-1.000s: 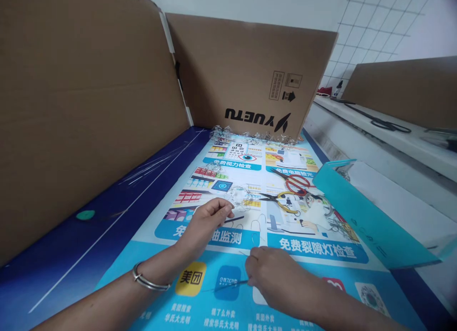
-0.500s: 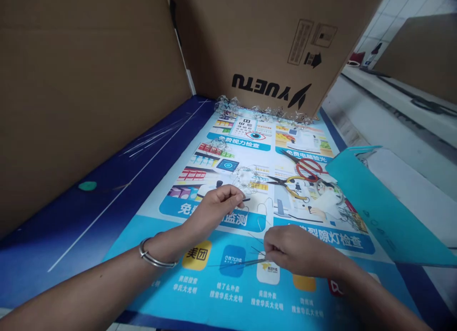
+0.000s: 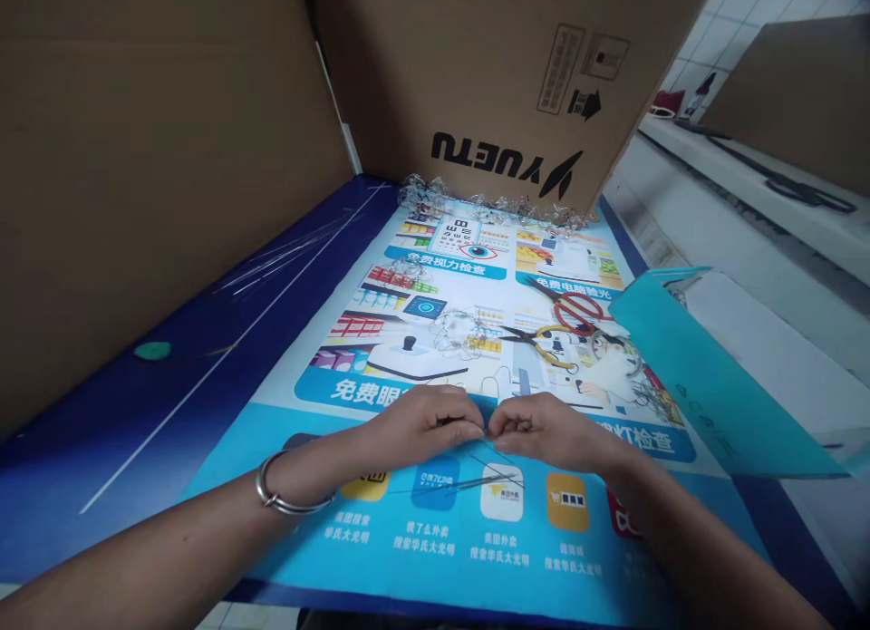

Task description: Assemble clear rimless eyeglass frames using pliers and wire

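Observation:
My left hand [image 3: 425, 423] and my right hand [image 3: 544, 431] meet fingertip to fingertip over the printed blue poster [image 3: 435, 340]. Both are closed in a pinch on a thin wire [image 3: 487, 438] between them. Several thin wires [image 3: 486, 479] lie on the poster just below the hands. A silver bangle [image 3: 285, 494] circles my left wrist. A small cluster of clear beads [image 3: 457, 331] lies a little beyond the hands.
Pliers with yellow handles [image 3: 544, 344] and red-handled scissors [image 3: 567, 305] lie to the right, near a teal folder [image 3: 707, 385]. Cardboard sheets [image 3: 503, 77] stand at the back and left. Clear bead clusters [image 3: 496, 208] line the back cardboard's foot. Thin wires [image 3: 278, 260] lie left.
My hands have come together from apart; the left moved down and right, the right moved left, and their fingertips now touch at the wire. The camera tilted slightly.

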